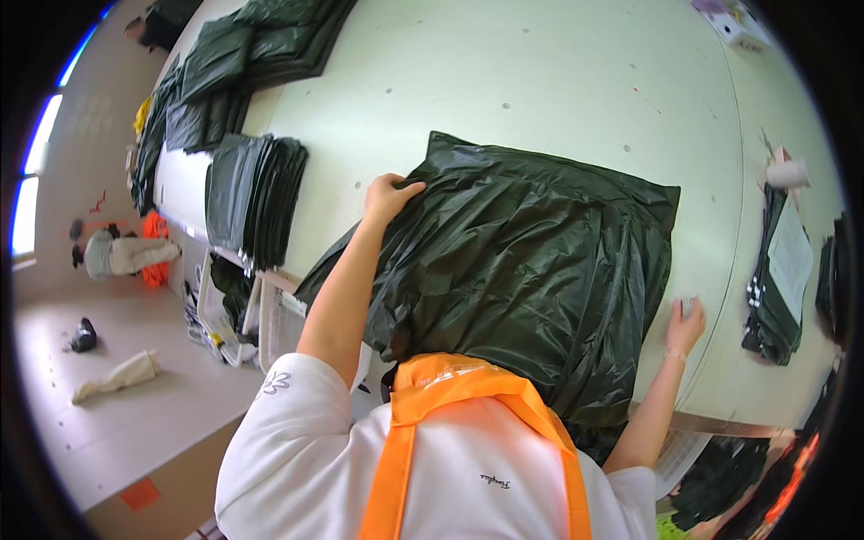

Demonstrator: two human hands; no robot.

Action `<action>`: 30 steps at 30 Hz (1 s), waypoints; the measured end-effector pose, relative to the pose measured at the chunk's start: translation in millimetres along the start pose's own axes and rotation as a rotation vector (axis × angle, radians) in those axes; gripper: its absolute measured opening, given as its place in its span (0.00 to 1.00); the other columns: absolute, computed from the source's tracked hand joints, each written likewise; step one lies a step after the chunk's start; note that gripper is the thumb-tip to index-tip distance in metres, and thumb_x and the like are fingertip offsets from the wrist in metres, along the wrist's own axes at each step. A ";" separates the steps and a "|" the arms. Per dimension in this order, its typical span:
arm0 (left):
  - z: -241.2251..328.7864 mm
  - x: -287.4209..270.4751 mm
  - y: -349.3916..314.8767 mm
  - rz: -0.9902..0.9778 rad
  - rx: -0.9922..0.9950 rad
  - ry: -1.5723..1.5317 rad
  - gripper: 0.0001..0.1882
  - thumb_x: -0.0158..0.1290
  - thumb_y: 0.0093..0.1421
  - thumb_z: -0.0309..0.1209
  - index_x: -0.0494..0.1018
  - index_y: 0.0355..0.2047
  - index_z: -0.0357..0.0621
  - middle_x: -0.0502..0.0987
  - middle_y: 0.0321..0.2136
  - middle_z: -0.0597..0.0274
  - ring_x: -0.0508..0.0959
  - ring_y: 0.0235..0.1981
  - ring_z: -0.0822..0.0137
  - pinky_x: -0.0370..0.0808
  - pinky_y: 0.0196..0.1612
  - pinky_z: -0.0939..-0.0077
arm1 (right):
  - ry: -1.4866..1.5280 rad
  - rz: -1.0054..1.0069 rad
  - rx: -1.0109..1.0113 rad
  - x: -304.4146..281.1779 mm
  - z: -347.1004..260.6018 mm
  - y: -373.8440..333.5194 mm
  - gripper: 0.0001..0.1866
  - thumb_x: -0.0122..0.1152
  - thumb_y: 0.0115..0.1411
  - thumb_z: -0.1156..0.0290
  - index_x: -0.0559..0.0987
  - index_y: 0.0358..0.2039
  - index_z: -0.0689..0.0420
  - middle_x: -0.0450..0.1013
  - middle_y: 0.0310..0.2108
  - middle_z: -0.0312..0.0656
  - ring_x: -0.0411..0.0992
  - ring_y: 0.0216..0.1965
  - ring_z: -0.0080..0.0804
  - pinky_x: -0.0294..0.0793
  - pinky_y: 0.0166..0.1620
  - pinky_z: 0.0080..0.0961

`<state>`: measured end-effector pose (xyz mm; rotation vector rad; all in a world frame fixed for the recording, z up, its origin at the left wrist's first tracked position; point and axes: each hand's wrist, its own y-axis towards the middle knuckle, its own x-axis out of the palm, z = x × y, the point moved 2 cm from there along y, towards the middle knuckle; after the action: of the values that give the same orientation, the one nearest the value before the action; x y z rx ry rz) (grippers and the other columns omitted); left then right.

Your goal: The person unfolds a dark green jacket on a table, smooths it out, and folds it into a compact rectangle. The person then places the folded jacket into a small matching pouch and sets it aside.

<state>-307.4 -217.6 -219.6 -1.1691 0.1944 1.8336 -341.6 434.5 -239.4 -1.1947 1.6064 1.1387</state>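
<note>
A wide piece of glossy dark green fabric (522, 261), creased all over, lies on the pale table in front of me, its near part draping toward my orange apron (459, 382). At its upper left edge, my left hand (391, 197) is closed on the fabric, with the fingertips over the border. My right hand (687, 326) rests on the table just beyond the fabric's right edge, apart from it. Its fingers are loosely bent and spread, and I make out nothing held in them. A dark mark, perhaps a ring, shows on one finger.
Folded dark pieces are stacked (256, 200) at the left, with larger green bundles (261, 54) beyond. White baskets (281, 315) stand below the table's left edge. Dark pieces with a paper sheet (792, 256) and a thread cone (788, 174) lie right. Another person (126, 254) is farther left.
</note>
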 end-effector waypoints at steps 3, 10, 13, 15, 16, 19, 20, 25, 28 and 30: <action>-8.1 17.2 -0.6 0.018 -0.053 -0.274 0.23 0.65 0.44 0.41 0.77 0.35 0.35 0.79 0.28 0.53 0.78 0.32 0.60 0.74 0.38 0.70 | 0.068 -0.096 0.010 2.6 4.8 -32.6 0.18 0.60 0.56 0.71 0.72 0.47 0.63 0.68 0.42 0.52 0.67 0.42 0.47 0.67 0.49 0.37; 61.8 -7.3 -73.4 -0.042 -0.040 -1.169 0.12 0.56 0.55 0.25 0.76 0.38 0.31 0.79 0.31 0.60 0.76 0.31 0.74 0.73 0.35 0.81 | 0.430 0.070 0.056 3.8 -41.5 -20.4 0.15 0.51 0.63 0.70 0.70 0.47 0.64 0.68 0.42 0.48 0.67 0.43 0.37 0.67 0.48 0.30; 88.0 -35.5 -124.4 -0.084 0.025 -1.339 0.11 0.56 0.56 0.25 0.76 0.39 0.32 0.79 0.32 0.61 0.77 0.32 0.74 0.73 0.37 0.81 | 0.834 -0.122 -0.011 -55.6 -206.8 -23.3 0.16 0.57 0.61 0.67 0.72 0.47 0.61 0.71 0.39 0.38 0.69 0.39 0.23 0.69 0.44 0.20; 97.6 -46.0 -149.4 -0.094 0.067 -1.391 0.11 0.56 0.56 0.25 0.76 0.39 0.32 0.79 0.32 0.61 0.77 0.32 0.74 0.73 0.37 0.81 | 0.988 -0.302 -0.085 -88.3 -291.6 -35.4 0.11 0.62 0.57 0.73 0.77 0.41 0.59 0.73 0.33 0.32 0.68 0.32 0.14 0.69 0.37 0.12; 101.6 -50.4 -159.7 -0.097 0.093 -1.414 0.11 0.56 0.56 0.25 0.76 0.38 0.32 0.79 0.32 0.61 0.77 0.32 0.74 0.73 0.37 0.81 | 1.110 -0.298 -0.141 -96.7 -325.8 -42.8 0.08 0.62 0.56 0.75 0.79 0.38 0.59 0.72 0.29 0.29 0.66 0.28 0.13 0.68 0.33 0.11; 106.4 -62.4 -185.3 -0.120 0.151 -1.410 0.11 0.56 0.56 0.24 0.76 0.38 0.32 0.79 0.32 0.61 0.76 0.32 0.77 0.73 0.38 0.83 | 1.192 -0.361 -0.421 -120.9 -396.5 -60.4 0.08 0.64 0.53 0.80 0.79 0.35 0.60 0.72 0.28 0.30 0.63 0.24 0.11 0.62 0.27 0.09; 106.9 -64.7 -191.7 -0.112 0.173 -1.398 0.11 0.56 0.56 0.24 0.76 0.38 0.32 0.79 0.32 0.62 0.76 0.32 0.77 0.73 0.38 0.84 | 1.257 -0.350 -0.456 -122.9 -414.3 -65.4 0.09 0.65 0.51 0.81 0.79 0.35 0.61 0.71 0.28 0.31 0.62 0.23 0.12 0.62 0.26 0.11; 107.9 -70.5 -207.4 -0.099 0.248 -1.298 0.09 0.54 0.57 0.23 0.77 0.37 0.32 0.79 0.33 0.62 0.76 0.35 0.77 0.72 0.41 0.84 | 1.156 -0.251 -0.626 -131.5 -441.1 -73.6 0.06 0.63 0.52 0.83 0.76 0.31 0.62 0.71 0.28 0.34 0.63 0.22 0.16 0.63 0.26 0.12; 108.0 -71.1 -210.6 -0.100 0.248 -1.277 0.09 0.54 0.57 0.23 0.77 0.37 0.32 0.79 0.33 0.62 0.76 0.34 0.76 0.72 0.40 0.84 | 1.109 -0.179 -0.692 -134.2 -445.8 -77.3 0.05 0.60 0.54 0.83 0.74 0.30 0.62 0.70 0.28 0.35 0.64 0.23 0.19 0.65 0.27 0.15; 107.5 -72.0 -213.7 -0.091 0.252 -1.314 0.08 0.54 0.57 0.24 0.77 0.36 0.32 0.79 0.33 0.62 0.76 0.34 0.76 0.72 0.40 0.84 | 1.099 -0.276 -0.660 -131.8 -442.1 -78.9 0.06 0.58 0.55 0.82 0.72 0.33 0.62 0.69 0.29 0.35 0.65 0.25 0.20 0.67 0.29 0.16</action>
<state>-204.0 -81.7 -37.3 0.3190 -0.3678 2.0457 -276.1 29.4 -14.4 -2.7117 1.7138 0.8644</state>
